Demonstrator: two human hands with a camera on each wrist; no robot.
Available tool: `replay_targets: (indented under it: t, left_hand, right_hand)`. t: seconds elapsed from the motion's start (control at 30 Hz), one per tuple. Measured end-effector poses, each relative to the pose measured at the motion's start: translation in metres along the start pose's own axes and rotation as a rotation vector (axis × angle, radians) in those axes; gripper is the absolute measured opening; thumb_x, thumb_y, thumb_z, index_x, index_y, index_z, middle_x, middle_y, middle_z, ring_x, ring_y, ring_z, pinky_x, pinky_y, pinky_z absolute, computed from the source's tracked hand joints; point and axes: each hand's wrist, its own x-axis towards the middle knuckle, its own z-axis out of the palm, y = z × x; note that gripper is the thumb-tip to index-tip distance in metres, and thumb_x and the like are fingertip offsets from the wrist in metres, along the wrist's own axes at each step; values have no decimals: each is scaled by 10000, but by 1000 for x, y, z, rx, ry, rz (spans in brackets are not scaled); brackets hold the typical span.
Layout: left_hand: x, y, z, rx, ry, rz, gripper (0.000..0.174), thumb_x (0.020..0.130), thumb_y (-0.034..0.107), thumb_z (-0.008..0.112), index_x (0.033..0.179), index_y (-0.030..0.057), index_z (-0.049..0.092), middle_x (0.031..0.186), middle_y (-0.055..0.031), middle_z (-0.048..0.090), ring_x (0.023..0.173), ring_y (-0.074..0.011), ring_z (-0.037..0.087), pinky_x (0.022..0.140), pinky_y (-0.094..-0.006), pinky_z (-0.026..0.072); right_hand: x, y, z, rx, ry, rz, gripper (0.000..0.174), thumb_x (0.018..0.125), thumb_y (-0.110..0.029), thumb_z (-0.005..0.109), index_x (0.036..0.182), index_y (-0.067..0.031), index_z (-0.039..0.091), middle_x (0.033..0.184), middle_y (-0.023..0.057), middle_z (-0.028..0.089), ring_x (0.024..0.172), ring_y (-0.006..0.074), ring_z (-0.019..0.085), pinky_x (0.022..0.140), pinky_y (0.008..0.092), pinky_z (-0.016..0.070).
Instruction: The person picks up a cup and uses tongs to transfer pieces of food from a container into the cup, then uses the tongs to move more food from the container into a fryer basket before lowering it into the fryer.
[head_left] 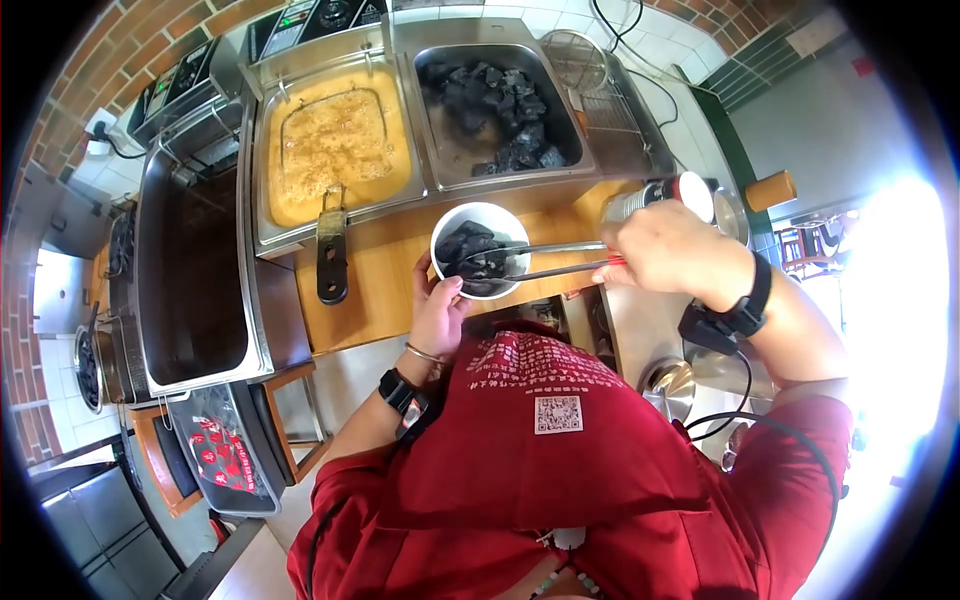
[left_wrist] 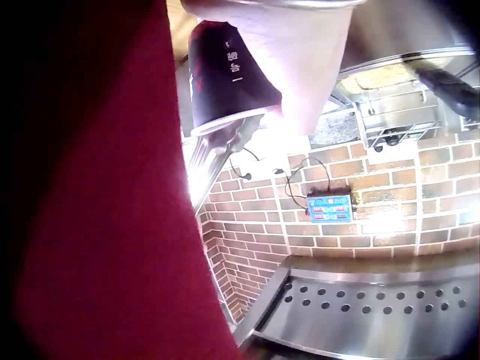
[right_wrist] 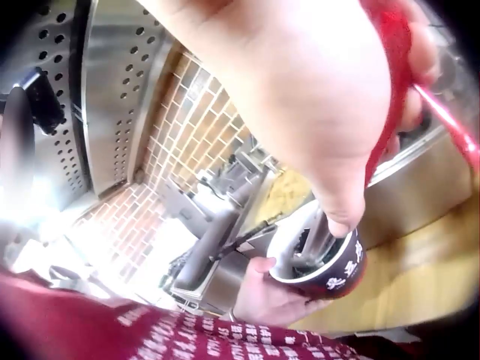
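Observation:
My left hand grips a paper cup, fingers round its side and thumb near the rim. The cup is white inside; its dark outside with white characters shows in the left wrist view. Dark chunks of black tofu lie in it. From the right, my right hand holds metal tongs by their red handle. The tong arms reach over the rim, their tips down among the tofu. In the right wrist view, the right thumb is close above the cup's rim.
Behind the cup, a fryer of bubbling yellow oil holds a basket whose black handle juts over the wooden counter. A steel pan of black tofu stands beside it. At left is a dark vat; a can stands right.

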Motion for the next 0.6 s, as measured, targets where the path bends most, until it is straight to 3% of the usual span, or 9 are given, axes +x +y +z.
replay_targets:
  t: [0.03, 0.2, 0.27, 0.4, 0.6]
  left_hand:
    - [1, -2, -6, -6, -7, 19, 599, 851, 25, 536, 1384, 145, 291, 1230, -100, 516, 1125, -228, 537, 932, -417, 488]
    - [1, 4, -16, -15, 9, -2, 594, 861, 44, 521, 1394, 151, 281, 1252, -102, 507, 1133, -243, 542, 941, -425, 485]
    - [-1, 4, -17, -15, 9, -7, 602, 860, 45, 523, 1397, 172, 281, 1256, -104, 504, 1132, -247, 547, 932, -431, 487]
    - [-4, 4, -16, 1, 80, -79, 600, 857, 41, 514, 1393, 173, 278, 1227, -110, 524, 1104, -258, 561, 907, -467, 491]
    - [-7, 0, -22, -7, 68, -79, 604, 851, 33, 507, 1391, 169, 275, 1238, -134, 529, 1128, -270, 554, 915, -467, 494]
  right_hand:
    - [-4, 5, -2, 12, 69, -43, 430, 806, -467, 651, 835, -39, 643, 646, 171, 600, 668, 374, 616, 616, 456, 476]
    - [-8, 20, -36, -66, -4, 51, 464, 808, -494, 651, 847, -32, 651, 708, 174, 640, 735, 385, 633, 673, 462, 501]
    - [-2, 42, -40, -27, 127, 88, 476, 772, -504, 680, 816, -34, 623, 622, 155, 593, 647, 370, 610, 596, 455, 476]
    - [50, 86, -31, -136, 269, 240, 488, 798, -517, 656, 861, -32, 667, 785, 183, 666, 802, 383, 645, 717, 458, 508]
    - [150, 95, -34, -193, 93, 264, 553, 837, -555, 603, 891, -14, 702, 926, 185, 685, 922, 362, 651, 789, 431, 519]
